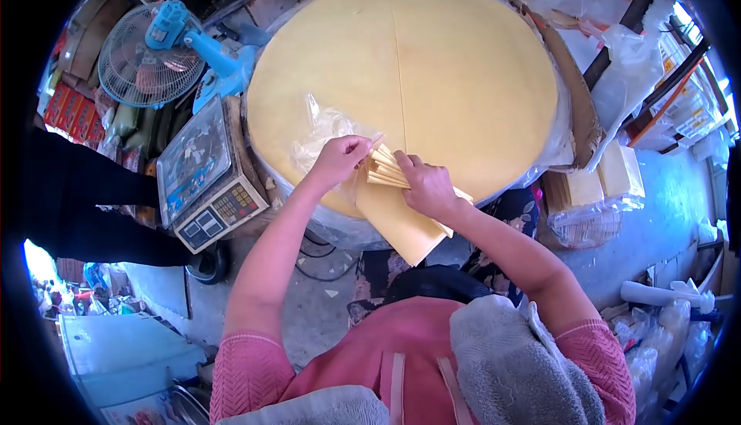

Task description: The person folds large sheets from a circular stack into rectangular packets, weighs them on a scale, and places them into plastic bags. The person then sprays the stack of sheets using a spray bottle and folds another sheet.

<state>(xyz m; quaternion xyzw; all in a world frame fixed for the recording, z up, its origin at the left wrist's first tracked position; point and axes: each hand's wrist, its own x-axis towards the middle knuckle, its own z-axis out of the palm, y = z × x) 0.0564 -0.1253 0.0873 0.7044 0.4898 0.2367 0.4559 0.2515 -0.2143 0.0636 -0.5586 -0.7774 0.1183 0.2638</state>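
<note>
My right hand (430, 186) is closed around a folded bundle of yellow paper sheets (405, 224), whose layered edges fan out toward the upper left. The bundle hangs tilted over the near edge of a big round yellow tabletop (478, 77). At the fanned end, my left hand (340, 162) is closed in a pinch; what lies between its fingertips is too small to make out. Just behind the left hand, a crumpled clear plastic bag (324, 128) lies on the tabletop.
On the left stand a digital scale (212, 178) and a blue fan (166, 50). Beside them is another person's dark-clothed leg (93, 193). Stacks of yellow paper (590, 186) sit at the right. A cardboard sheet (567, 89) borders the tabletop. A thin seam crosses its middle.
</note>
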